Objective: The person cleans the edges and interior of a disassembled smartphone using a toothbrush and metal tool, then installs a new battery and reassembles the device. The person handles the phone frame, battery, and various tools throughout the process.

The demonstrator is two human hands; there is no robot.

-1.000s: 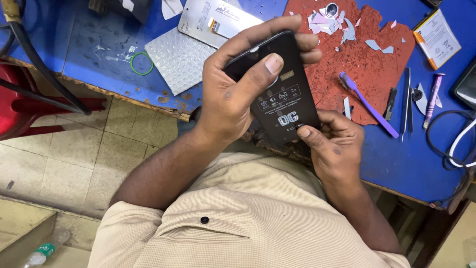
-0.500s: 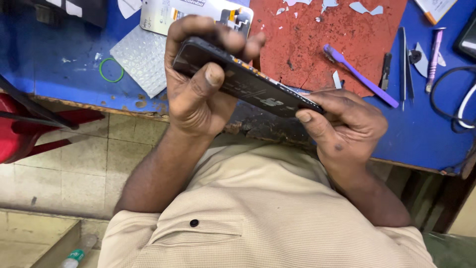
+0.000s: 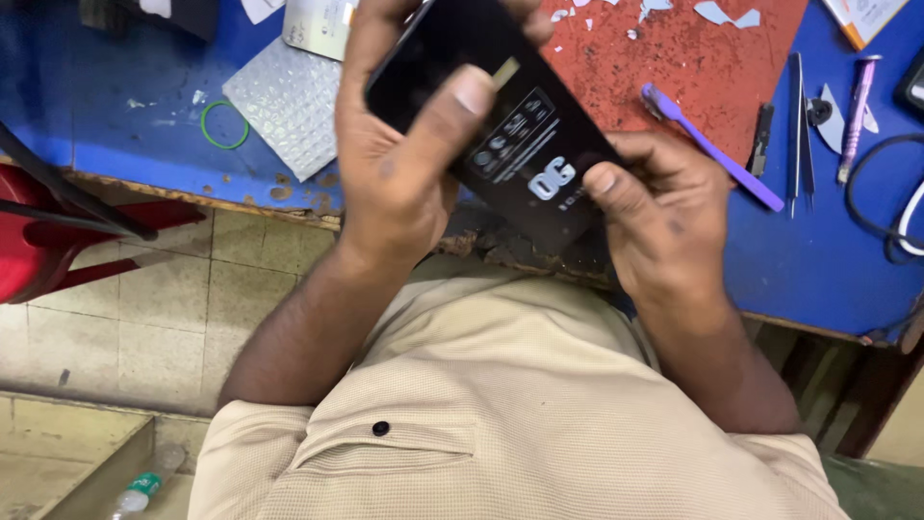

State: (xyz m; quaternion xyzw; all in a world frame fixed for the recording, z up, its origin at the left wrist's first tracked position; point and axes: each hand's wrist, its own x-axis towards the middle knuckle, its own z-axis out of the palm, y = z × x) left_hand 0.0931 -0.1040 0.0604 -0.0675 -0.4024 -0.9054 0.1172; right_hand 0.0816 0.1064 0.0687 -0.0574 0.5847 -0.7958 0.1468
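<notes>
A flat black phone panel (image 3: 510,144) with white markings and a small tan sticker faces me, held over the near edge of the blue workbench (image 3: 125,125). My left hand (image 3: 404,164) wraps its upper left side, thumb pressed on the face. My right hand (image 3: 664,212) pinches its lower right corner, thumb on top. Behind them lies a worn red mat (image 3: 674,58) with pale film scraps on it.
A purple pry tool (image 3: 712,144), tweezers (image 3: 797,125), a pinkish screwdriver (image 3: 855,101) and black and white cables (image 3: 890,217) lie right. Bubble wrap (image 3: 284,106) and a green rubber band (image 3: 224,125) lie left. A red chair (image 3: 58,241) stands at left; a plastic bottle (image 3: 140,486) lies on the floor.
The panel was turned edge-on half a second ago; now its marked face is flat toward me again and closer. Both hands kept their hold throughout.
</notes>
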